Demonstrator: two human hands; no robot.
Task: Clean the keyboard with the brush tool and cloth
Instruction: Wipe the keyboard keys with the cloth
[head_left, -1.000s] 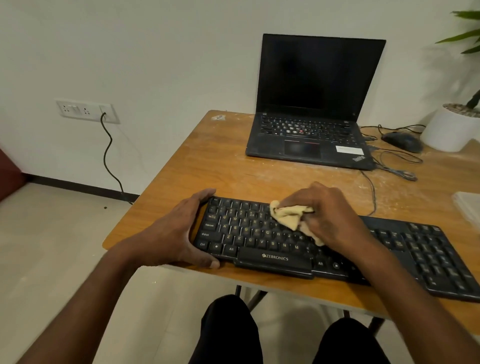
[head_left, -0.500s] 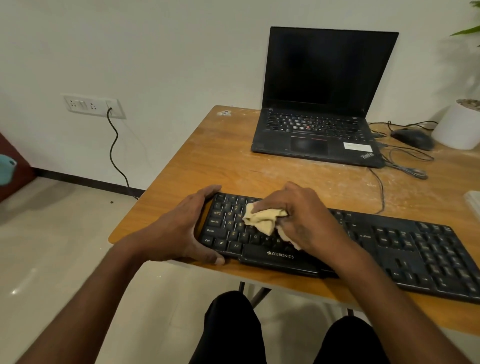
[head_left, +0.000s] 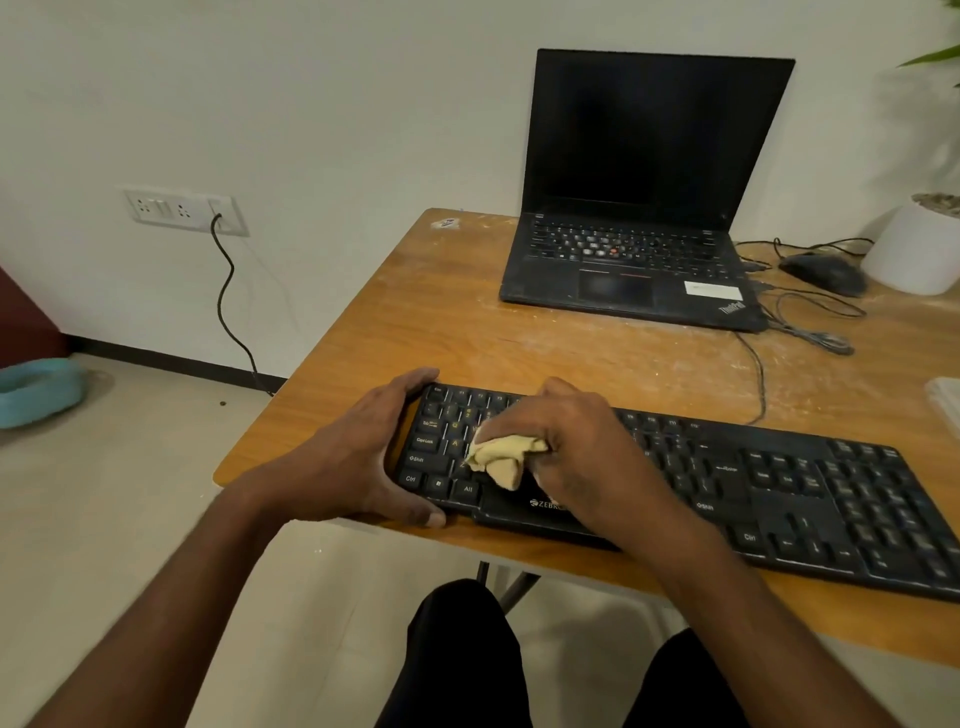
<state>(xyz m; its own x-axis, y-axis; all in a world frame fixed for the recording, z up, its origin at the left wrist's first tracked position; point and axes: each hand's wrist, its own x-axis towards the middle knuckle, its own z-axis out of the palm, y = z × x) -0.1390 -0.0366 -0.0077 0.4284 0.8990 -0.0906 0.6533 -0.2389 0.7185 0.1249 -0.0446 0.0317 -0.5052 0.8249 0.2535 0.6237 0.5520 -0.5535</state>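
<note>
Plain off-white wall (head_left: 311, 104) fills the upper half of the frame, dark skirting strip (head_left: 171, 358) along its base at left. White socket panel (head_left: 182, 210) on the wall at mid-left, black cord (head_left: 228, 306) plugged into its right end and hanging down to the floor. Floor (head_left: 104, 519) is pale beige, glossy, lower left. Light blue object (head_left: 39, 384) on the floor at far left edge, dark red surface (head_left: 21, 317) above it. Wooden table (head_left: 415, 322) runs from centre to right, top scuffed with whitish dust. Metal table legs (head_left: 498, 584) visible under its near edge. Light is soft, even, indoor.
</note>
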